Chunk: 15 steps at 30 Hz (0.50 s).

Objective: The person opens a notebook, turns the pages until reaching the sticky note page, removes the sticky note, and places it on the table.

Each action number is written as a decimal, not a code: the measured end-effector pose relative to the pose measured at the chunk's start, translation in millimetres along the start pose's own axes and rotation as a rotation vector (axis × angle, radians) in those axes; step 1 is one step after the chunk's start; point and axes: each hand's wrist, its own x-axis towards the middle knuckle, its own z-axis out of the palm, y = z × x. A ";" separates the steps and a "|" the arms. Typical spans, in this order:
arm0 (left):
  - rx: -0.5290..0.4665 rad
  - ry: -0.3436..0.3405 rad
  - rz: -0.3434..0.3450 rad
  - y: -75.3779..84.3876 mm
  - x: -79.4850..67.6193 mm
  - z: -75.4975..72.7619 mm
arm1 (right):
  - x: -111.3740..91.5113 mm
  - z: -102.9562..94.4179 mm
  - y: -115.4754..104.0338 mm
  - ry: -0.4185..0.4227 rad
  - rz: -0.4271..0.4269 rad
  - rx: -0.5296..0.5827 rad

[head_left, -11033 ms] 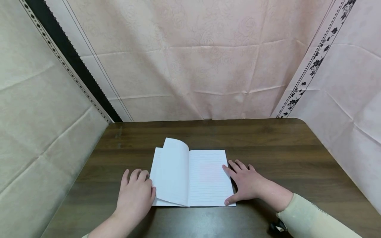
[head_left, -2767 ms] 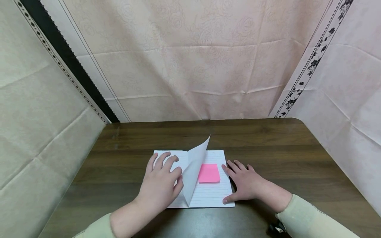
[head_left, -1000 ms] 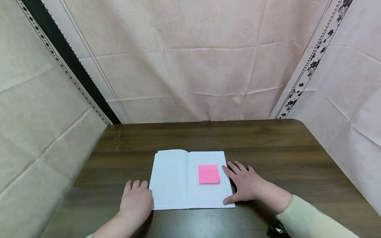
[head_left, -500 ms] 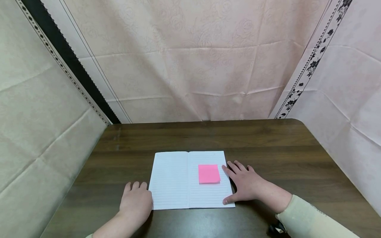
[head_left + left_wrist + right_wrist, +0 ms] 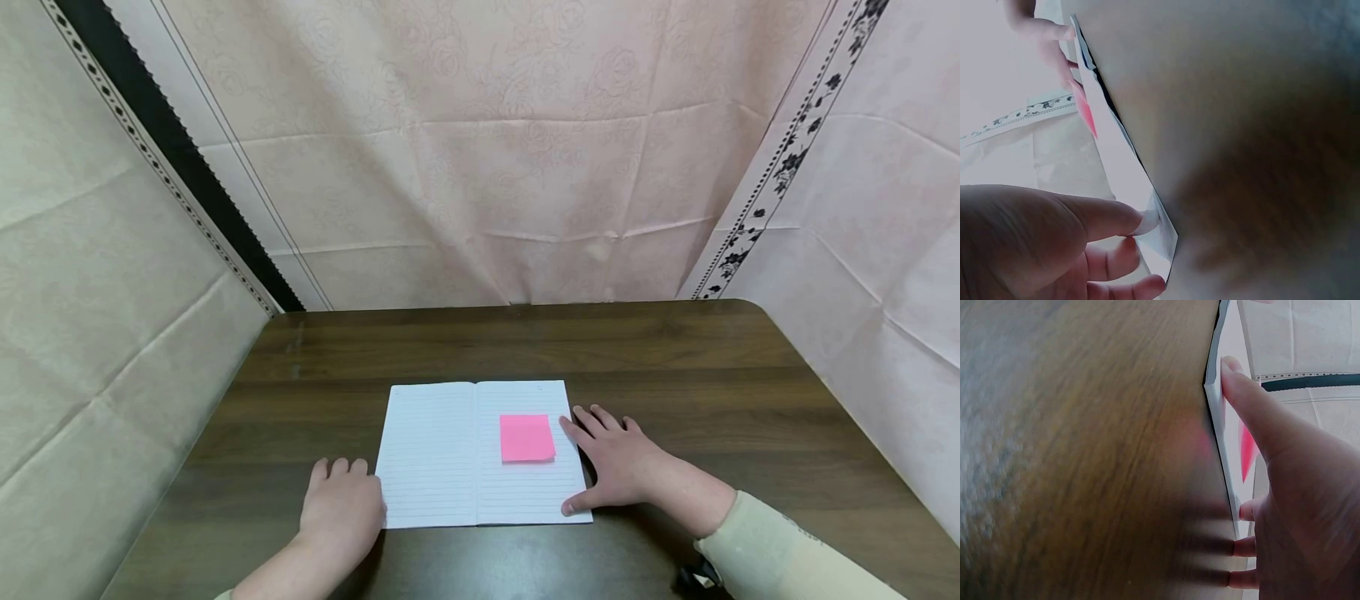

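Note:
A lined notebook [image 5: 426, 454] lies open and flat on the table in the head view. On its right page is a square pink sticky note [image 5: 527, 438]. My left hand [image 5: 342, 510] rests at the notebook's left edge; the left wrist view shows its thumb [image 5: 1113, 219] on the page near a corner, with other fingers by the edge. My right hand [image 5: 622, 462] lies spread at the right edge. Its thumb [image 5: 1244, 384] touches the page's lower corner, and the index fingertip touches the page higher up. Other right fingertips reach the table beside the notebook.
The dark wooden table [image 5: 645, 350] extends around the notebook. Pale patterned cloth [image 5: 487, 167] hangs behind it and on both sides. A small black object [image 5: 701, 577] sits under the right sleeve.
My left hand has turned pages leftward across the notebook and returned to its left edge. The pink sticky note has come into view, and the left page has settled flat. My right hand stays put.

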 end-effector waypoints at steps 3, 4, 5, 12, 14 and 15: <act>0.002 0.041 -0.003 0.4 1.6 -1.5 | -0.6 0.1 0.2 0.005 0.002 -0.001; -0.004 0.054 -0.001 0.8 2.1 -1.9 | -0.7 0.2 0.2 0.007 0.002 -0.002; -0.011 0.065 0.006 1.4 3.0 -2.2 | -0.8 0.3 0.3 0.009 0.003 -0.002; -0.043 0.084 0.094 10.7 14.1 -2.0 | -0.9 0.1 -0.4 0.004 0.005 0.001; -0.044 0.073 0.113 14.2 18.5 -1.7 | -0.6 0.0 -0.8 0.002 0.005 0.002; -0.043 0.070 0.121 16.2 20.4 -1.8 | -0.7 0.1 -0.9 0.002 0.005 0.001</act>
